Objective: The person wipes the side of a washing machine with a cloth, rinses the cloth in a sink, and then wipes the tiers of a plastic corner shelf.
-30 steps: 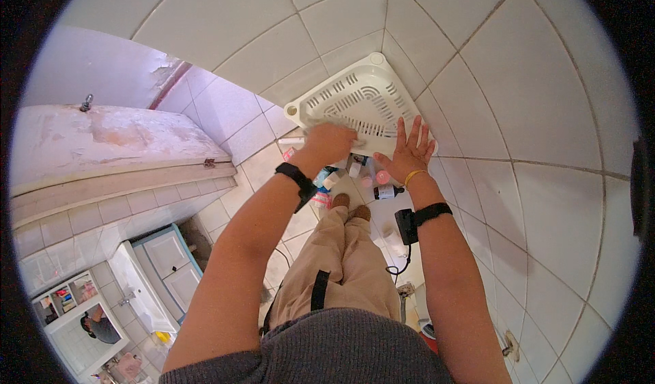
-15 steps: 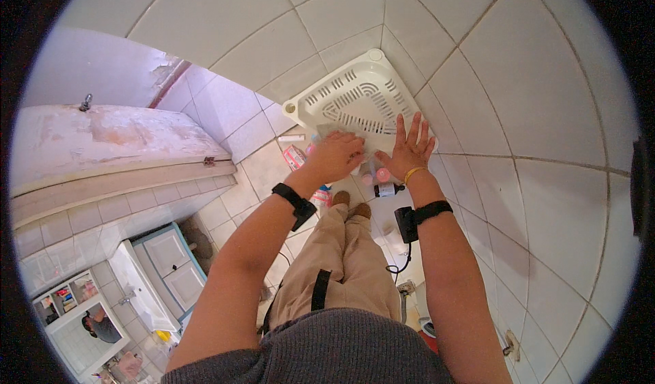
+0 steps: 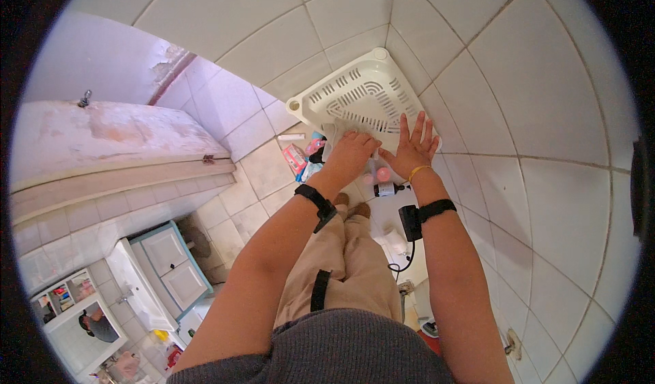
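Note:
A white plastic corner shelf [image 3: 372, 87] with a slotted top stands in the wall corner ahead of me. My left hand [image 3: 351, 153] presses on its front edge, fingers bent and close together over a crumpled pale cloth [image 3: 332, 130], mostly hidden by the hand. My right hand [image 3: 413, 146] rests on the shelf's front right part, fingers spread and nothing in them. Under the hands, pink-capped bottles [image 3: 383, 174] and a dark bottle with a white label [image 3: 386, 189] show on a lower level.
Pink and white packets [image 3: 295, 159] and a white stick-like item [image 3: 291, 137] lie left of the shelf. A worn door [image 3: 116, 135] stands at the left, above a white washbasin [image 3: 140, 288] with a cabinet [image 3: 167, 258]. Tiled wall [image 3: 518, 97] closes off the right.
My left hand has shifted right along the shelf's front edge, closer to my right hand, uncovering more packets at the left. My right hand stays almost where it was, still spread.

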A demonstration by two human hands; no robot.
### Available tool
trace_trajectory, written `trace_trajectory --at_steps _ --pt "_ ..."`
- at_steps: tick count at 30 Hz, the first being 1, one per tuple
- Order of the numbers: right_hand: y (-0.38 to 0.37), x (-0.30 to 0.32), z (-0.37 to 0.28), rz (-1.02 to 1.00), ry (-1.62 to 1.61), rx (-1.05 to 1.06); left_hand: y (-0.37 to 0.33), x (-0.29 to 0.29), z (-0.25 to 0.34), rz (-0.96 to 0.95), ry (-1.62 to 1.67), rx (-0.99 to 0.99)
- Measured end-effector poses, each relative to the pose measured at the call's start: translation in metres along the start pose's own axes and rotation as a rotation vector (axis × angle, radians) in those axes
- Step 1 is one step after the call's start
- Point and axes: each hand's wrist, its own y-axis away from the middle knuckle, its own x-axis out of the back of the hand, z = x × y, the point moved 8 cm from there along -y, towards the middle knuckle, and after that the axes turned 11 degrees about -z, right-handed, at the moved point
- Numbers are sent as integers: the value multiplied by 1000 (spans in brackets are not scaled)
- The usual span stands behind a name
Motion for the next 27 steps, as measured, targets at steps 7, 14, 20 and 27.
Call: trace_trajectory --at_steps 7,14,20,27 --pt "-3 -2 4 1 -25 3 27 16 -53 -114 10 12" --pt "-4 -4 1 -9 -39 14 36 36 -66 55 47 45" --pt "-8 -5 8 -4 39 -3 -8 0 -20 -94 321 152" --pt "-12 -7 9 90 106 -59 -15 8 -3 -160 18 -95"
